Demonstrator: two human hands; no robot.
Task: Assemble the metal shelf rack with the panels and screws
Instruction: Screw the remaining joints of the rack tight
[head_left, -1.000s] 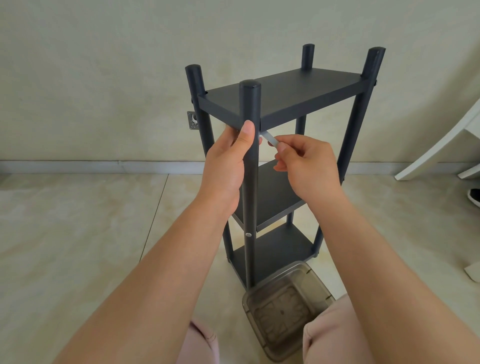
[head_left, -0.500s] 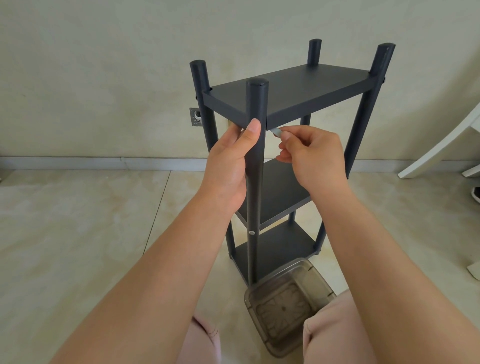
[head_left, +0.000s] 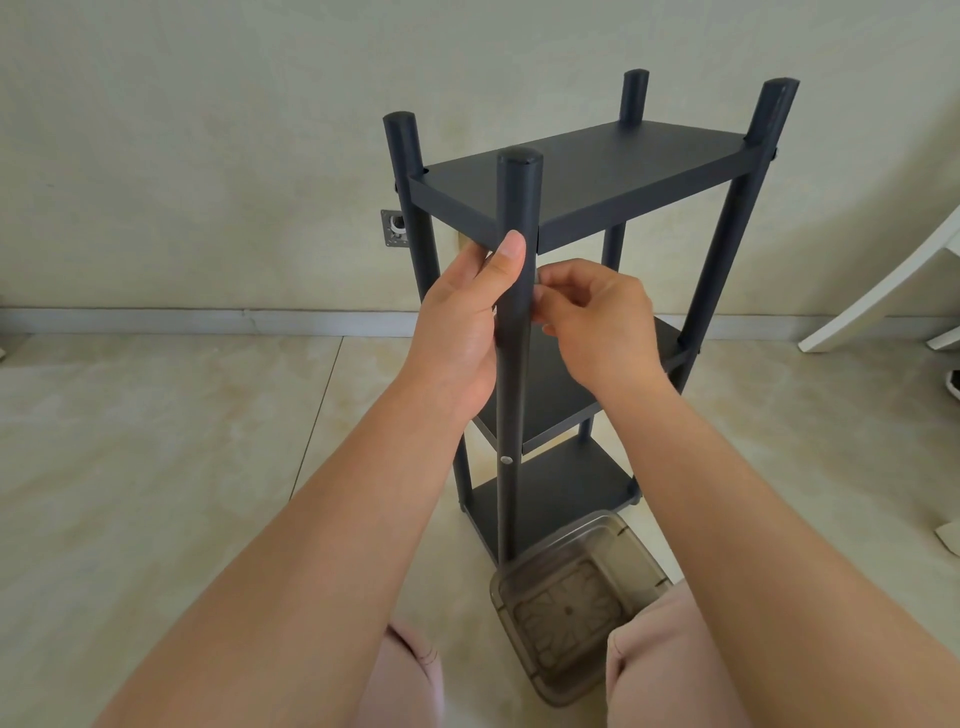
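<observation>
**Rack nears completion on tiled floor**

Pale floor tiles and a plain wall frame the dark metal shelf rack (head_left: 582, 218) standing upright at centre frame, three panels fitted. At the near post (head_left: 514, 332), the left hand (head_left: 462, 332) wraps the tube just under the top panel (head_left: 587, 176) while the right hand (head_left: 597, 322) pinches something small, hidden behind the post, likely a screw. Stiff and probably light, the frame looks tippy; gripping a post seems safest. A clear tray (head_left: 576, 603) waits at lower centre.

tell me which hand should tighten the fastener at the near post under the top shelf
Right, probably. The right hand has its fingertips pinched at the near post just below the top shelf, while the left hand grips that post and steadies it.
</observation>
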